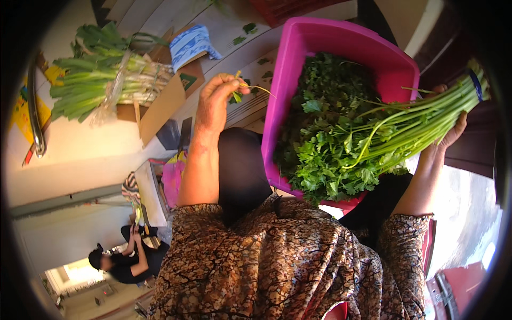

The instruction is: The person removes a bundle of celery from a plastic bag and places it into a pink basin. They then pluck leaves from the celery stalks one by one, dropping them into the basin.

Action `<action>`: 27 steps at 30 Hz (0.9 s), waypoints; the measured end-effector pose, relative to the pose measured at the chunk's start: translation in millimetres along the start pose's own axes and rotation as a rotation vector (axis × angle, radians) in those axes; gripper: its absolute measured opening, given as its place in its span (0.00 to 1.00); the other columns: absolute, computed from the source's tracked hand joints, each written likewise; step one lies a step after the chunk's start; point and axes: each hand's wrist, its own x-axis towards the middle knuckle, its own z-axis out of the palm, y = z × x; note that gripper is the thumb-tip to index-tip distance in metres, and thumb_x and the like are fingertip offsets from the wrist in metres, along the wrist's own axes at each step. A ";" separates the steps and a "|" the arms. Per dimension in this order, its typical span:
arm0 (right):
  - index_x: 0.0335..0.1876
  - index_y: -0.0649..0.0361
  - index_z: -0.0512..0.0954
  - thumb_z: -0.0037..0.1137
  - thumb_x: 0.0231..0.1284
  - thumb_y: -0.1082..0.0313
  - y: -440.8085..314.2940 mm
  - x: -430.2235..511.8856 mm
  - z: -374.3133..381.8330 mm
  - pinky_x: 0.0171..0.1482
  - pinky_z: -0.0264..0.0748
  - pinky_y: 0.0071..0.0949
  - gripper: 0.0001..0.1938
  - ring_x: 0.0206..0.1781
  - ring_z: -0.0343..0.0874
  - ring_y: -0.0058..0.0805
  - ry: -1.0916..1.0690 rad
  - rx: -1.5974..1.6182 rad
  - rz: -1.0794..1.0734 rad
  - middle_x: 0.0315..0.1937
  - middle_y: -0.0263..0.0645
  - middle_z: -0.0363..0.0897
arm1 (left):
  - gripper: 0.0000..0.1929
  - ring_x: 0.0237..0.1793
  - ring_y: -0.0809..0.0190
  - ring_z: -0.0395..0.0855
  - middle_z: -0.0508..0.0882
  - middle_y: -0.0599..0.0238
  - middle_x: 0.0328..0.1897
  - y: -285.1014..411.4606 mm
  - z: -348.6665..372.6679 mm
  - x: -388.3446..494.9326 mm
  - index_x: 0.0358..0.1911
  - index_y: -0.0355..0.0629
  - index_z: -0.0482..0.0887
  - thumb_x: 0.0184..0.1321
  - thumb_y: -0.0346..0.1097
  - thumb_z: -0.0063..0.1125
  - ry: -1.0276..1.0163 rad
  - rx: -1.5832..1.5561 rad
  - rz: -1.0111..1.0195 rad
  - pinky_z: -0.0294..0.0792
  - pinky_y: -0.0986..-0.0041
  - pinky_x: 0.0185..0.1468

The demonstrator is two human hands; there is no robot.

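Observation:
My left hand [221, 94], raised left of the pink plastic tub [276, 84], pinches a yellowed stem [260, 88] with a small leaf between thumb and fingers. At the right, my right hand [454, 134] is closed around the stalks of a long leafy bunch of celery or parsley [416, 124]. A blue band [476, 85] binds the stalks near their cut end. The bunch's leaves hang over the near part of the tub, above darker leafy greens [336, 80] inside it. Part of my right hand is hidden behind the stalks.
Bundled leeks [104, 86] lie at the upper left by a cardboard box [164, 108] and a blue patterned cloth [193, 46]. Loose leaves [250, 28] are scattered beyond the tub. A red crate [276, 10] stands at the top edge. A co-worker [132, 256] sits at the lower left.

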 end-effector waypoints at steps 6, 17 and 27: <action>0.63 0.55 0.73 0.60 0.57 0.48 -0.7 2.9 -0.2 0.53 0.78 0.49 0.30 0.50 0.74 0.42 -0.019 -0.007 0.016 0.56 0.49 0.71 | 0.11 0.47 0.55 0.86 0.88 0.57 0.43 -33.1 -67.1 6.7 0.43 0.39 0.85 0.59 0.33 0.63 0.212 0.668 0.100 0.72 0.68 0.59; 0.66 0.57 0.69 0.58 0.51 0.38 4.6 1.0 -1.3 0.54 0.81 0.46 0.39 0.51 0.80 0.44 0.226 -0.108 -0.076 0.52 0.52 0.76 | 0.21 0.47 0.55 0.85 0.87 0.55 0.45 -38.8 -38.8 -2.7 0.57 0.42 0.82 0.58 0.31 0.65 0.212 0.831 -0.076 0.75 0.68 0.51; 0.59 0.63 0.75 0.64 0.52 0.43 16.4 7.3 3.3 0.56 0.83 0.50 0.35 0.57 0.78 0.46 -0.029 0.216 -0.058 0.53 0.52 0.78 | 0.12 0.40 0.66 0.86 0.86 0.62 0.43 -5.7 138.5 -34.4 0.43 0.36 0.84 0.56 0.20 0.65 -0.356 0.617 0.472 0.76 0.77 0.47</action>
